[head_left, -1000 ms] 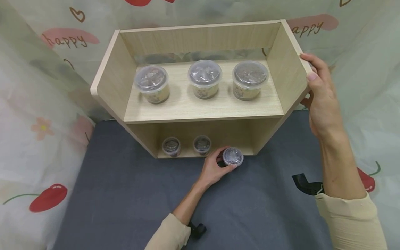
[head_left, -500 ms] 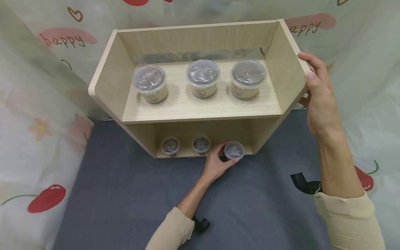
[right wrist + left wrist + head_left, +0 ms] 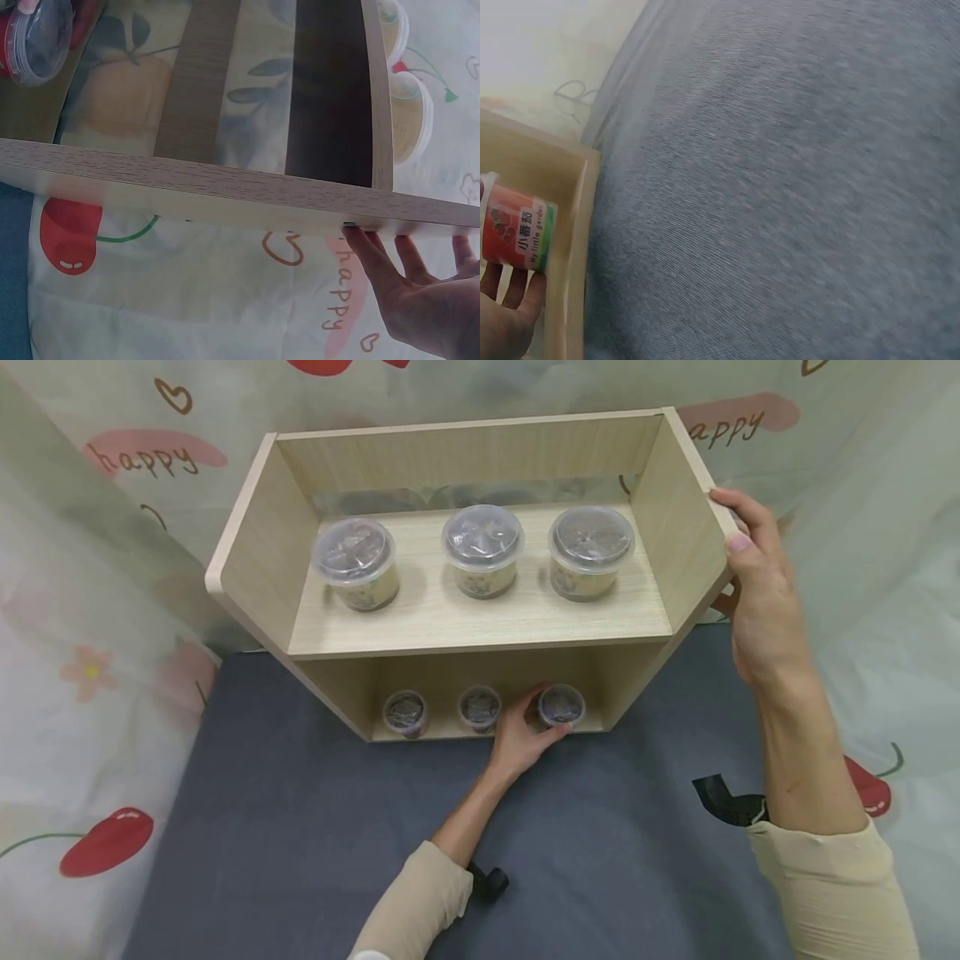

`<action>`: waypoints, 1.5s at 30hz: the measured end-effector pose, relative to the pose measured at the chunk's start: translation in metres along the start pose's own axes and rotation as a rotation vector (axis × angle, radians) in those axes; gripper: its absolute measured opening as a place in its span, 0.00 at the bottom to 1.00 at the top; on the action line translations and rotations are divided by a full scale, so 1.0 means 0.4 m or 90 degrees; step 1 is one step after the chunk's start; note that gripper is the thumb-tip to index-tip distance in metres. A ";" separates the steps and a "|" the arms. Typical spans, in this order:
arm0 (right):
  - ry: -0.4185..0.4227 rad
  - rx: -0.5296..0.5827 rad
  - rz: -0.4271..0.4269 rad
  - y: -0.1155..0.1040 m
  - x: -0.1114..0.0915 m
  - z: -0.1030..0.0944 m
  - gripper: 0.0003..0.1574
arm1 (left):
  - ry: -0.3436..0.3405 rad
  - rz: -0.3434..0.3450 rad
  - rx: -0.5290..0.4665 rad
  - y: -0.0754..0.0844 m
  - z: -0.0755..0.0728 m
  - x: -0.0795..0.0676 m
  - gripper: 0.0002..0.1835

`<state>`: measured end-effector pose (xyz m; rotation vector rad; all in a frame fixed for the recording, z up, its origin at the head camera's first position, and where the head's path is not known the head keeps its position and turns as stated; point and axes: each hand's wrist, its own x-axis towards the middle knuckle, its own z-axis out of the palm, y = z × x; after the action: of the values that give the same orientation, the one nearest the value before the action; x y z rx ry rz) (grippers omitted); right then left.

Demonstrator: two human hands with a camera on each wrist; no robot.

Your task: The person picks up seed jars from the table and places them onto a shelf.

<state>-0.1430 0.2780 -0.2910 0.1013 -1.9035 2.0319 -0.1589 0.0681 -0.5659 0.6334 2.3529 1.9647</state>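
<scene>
My left hand [image 3: 521,735] holds a small clear-lidded plastic cup [image 3: 561,705] at the right end of the lower shelf, thumb at its front and fingers around its left side. In the left wrist view this cup [image 3: 519,225] has a red tomato label with a green band, and fingertips lie along it. Two similar small cups, one at left [image 3: 406,713] and one in the middle [image 3: 479,707], stand on the same shelf. My right hand [image 3: 768,602] grips the right side panel of the wooden shelf unit [image 3: 480,647], its fingertips at the edge and outer face.
Three larger lidded tubs, left [image 3: 356,564], middle [image 3: 483,552] and right [image 3: 590,553], stand on the upper shelf. Grey cloth [image 3: 300,843] covers the table. Printed curtains [image 3: 97,610] hang close behind and on both sides. Black straps [image 3: 727,802] show near the wrists.
My left hand has carried the cup forward from the front edge of the lower shelf to a place in line with the other two small cups. The right hand keeps its hold.
</scene>
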 end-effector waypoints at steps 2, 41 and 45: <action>0.001 -0.001 0.001 0.000 -0.001 0.001 0.24 | -0.001 -0.007 0.001 0.002 0.000 0.004 0.36; 0.003 0.011 -0.014 0.009 0.000 0.003 0.25 | 0.025 -0.014 0.041 -0.026 0.030 0.013 0.40; 0.008 0.005 -0.016 0.010 -0.004 0.001 0.25 | 0.025 -0.005 0.055 -0.021 0.032 0.012 0.45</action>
<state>-0.1427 0.2772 -0.2953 0.1132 -1.8781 2.0187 -0.1625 0.0805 -0.5754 0.5935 2.4715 1.8984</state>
